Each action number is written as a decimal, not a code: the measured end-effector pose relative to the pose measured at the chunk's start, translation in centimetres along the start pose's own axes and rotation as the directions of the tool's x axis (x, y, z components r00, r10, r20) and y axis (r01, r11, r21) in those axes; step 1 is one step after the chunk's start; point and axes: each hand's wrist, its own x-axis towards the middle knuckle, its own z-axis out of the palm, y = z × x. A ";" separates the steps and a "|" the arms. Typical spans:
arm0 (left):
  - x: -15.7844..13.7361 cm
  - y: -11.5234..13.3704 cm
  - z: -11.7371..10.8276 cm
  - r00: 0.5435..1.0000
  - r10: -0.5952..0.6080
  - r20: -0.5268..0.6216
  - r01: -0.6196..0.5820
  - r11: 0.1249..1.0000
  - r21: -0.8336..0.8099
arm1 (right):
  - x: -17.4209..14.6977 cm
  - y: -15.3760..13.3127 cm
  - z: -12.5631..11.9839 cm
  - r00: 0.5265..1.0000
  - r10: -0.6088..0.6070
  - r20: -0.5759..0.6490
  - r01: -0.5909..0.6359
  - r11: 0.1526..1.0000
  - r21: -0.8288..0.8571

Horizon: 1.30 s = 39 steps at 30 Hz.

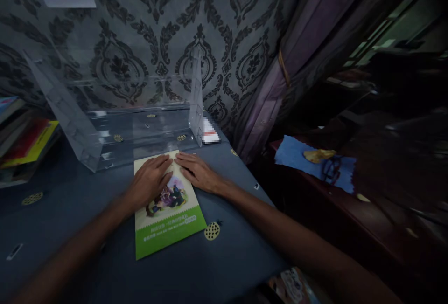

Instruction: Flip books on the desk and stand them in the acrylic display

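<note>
Here, on a blue-covered table [241,243], a green-and-cream book [168,236] is laid near the right edge. Its far end is covered by the left hand [152,180] and right hand [199,172], palm-down, fingers outstretched, tips nearly meeting. A clear rack [75,127] is set behind, toward the back edge.

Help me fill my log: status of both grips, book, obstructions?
Left grip, right grip: open, resting on book. Book flat on blue tablecloth, illustrated side up. Clear stand by its far edge; contact unclear.

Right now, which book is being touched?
The cream-and-green rectangular book, under the left hand and right hand; the multicoloured stacked books at left lie untouched.
</note>
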 end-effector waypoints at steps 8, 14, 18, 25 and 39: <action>-0.2 1.9 -0.4 0.991 0.027 0.129 -0.020 0.998 -0.055 | -4.4 -2.4 -0.9 0.998 -0.053 0.041 0.051 0.998 0.028; -2.4 4.5 -1.3 0.977 0.017 0.212 0.002 0.996 -0.088 | -7.1 -4.2 -2.0 0.989 -0.099 0.112 0.097 0.995 0.019; -4.2 5.9 -1.4 0.973 0.036 0.228 -0.016 0.996 -0.090 | -7.9 -4.1 -2.0 0.984 -0.128 0.121 0.125 0.992 0.032; -5.6 6.7 -1.2 0.985 0.027 0.173 -0.004 0.991 -0.135 | -7.8 -3.5 -2.0 0.973 -0.161 0.164 0.155 0.987 0.048; -6.6 2.2 -0.2 0.891 -0.429 -0.149 0.426 0.903 -0.050 | -7.6 -3.5 -2.8 0.977 0.057 0.206 -0.073 0.994 0.075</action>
